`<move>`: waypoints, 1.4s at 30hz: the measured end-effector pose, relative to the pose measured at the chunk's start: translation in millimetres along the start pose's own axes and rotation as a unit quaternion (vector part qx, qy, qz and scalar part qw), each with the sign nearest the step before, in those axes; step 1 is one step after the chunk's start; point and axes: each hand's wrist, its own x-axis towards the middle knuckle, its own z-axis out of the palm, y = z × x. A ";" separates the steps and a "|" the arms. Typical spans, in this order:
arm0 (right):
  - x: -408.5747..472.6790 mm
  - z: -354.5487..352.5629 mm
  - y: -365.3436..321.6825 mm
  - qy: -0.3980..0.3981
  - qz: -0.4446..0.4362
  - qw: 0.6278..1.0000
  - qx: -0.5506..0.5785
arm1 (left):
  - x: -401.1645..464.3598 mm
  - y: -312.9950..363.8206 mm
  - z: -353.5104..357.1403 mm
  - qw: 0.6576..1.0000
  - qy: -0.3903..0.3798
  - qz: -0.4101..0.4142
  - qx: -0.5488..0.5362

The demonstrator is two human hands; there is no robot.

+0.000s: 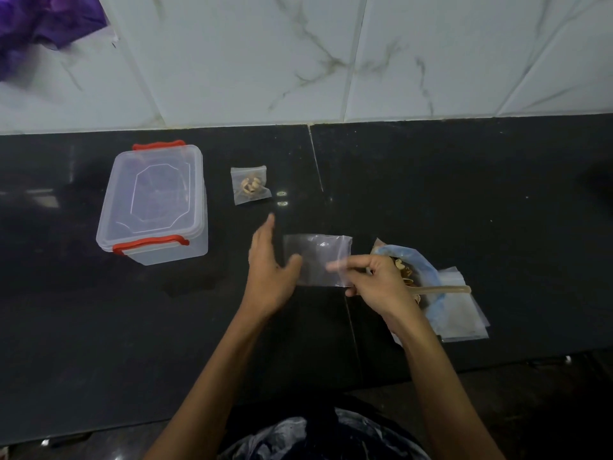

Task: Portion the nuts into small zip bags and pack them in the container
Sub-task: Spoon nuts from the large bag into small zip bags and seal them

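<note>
You have 1 filled bag [251, 185] beside the shut container [152, 202]. Your right hand [371, 280] pinches an empty bag [316, 257]; your left hand [270, 263] is wide. Nothing packed yet.

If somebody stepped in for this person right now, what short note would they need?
Left hand: open, thumb at the empty zip bag.
Right hand: pinches that bag's near edge.
Nut supply bag with a spoon sits at right, over spare bags.
Done: one filled bag lies beside the container.
Left: fill this bag and more, open the lidded container, pack them.
</note>
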 end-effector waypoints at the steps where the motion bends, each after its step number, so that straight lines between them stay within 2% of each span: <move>1: -0.9 0.5 0.0 0.004 -0.017 1.000 -0.023 | 1.6 1.2 -2.7 0.994 -0.035 0.063 0.079; 3: -2.0 3.1 1.3 0.021 -0.062 0.995 -0.076 | 1.8 6.2 -1.4 0.960 -0.113 0.131 0.220; 5: -3.2 6.4 3.5 0.054 -0.098 0.985 -0.135 | -1.9 6.4 8.0 0.939 -0.141 0.151 0.276; 11: -13.5 13.6 1.1 0.127 -0.136 0.966 -0.180 | -10.5 -6.9 20.5 0.970 -0.083 0.161 0.160; 16: -22.7 -7.3 -7.7 0.141 -0.085 0.980 -0.111 | -9.9 -10.8 23.4 0.979 -0.055 0.158 0.114; 18: -25.0 -31.4 -4.7 0.190 -0.077 0.972 -0.117 | -10.3 -11.1 24.5 0.980 -0.042 0.160 0.110; 20: -26.6 -59.4 2.7 0.240 -0.053 0.954 -0.170 | -10.7 -10.8 25.6 0.981 -0.039 0.155 0.114; 22: -25.6 -82.8 14.0 0.257 0.003 0.918 -0.302 | -10.8 -10.6 27.2 0.980 -0.042 0.151 0.119; 24: -22.4 -94.8 25.7 0.225 0.062 0.864 -0.447 | -9.9 -11.3 29.4 0.980 -0.049 0.149 0.124; 26: -19.8 -96.3 33.0 0.193 0.091 0.840 -0.499 | -8.9 -12.2 32.0 0.981 -0.060 0.145 0.114; 31: -16.4 -94.4 38.7 0.170 0.105 0.870 -0.452 | -8.8 -10.5 38.0 0.985 -0.077 0.130 0.082; 35: -25.7 -98.3 34.3 0.216 0.053 0.903 -0.367 | -9.9 -10.6 41.5 0.985 -0.076 0.135 0.078; 38: -38.2 -96.0 24.5 0.277 0.013 0.879 -0.388 | -9.5 -9.4 43.2 0.985 -0.075 0.135 0.082; 42: -39.2 -80.8 16.8 0.252 0.012 0.852 -0.459 | -7.8 -8.8 47.4 0.984 -0.076 0.140 0.077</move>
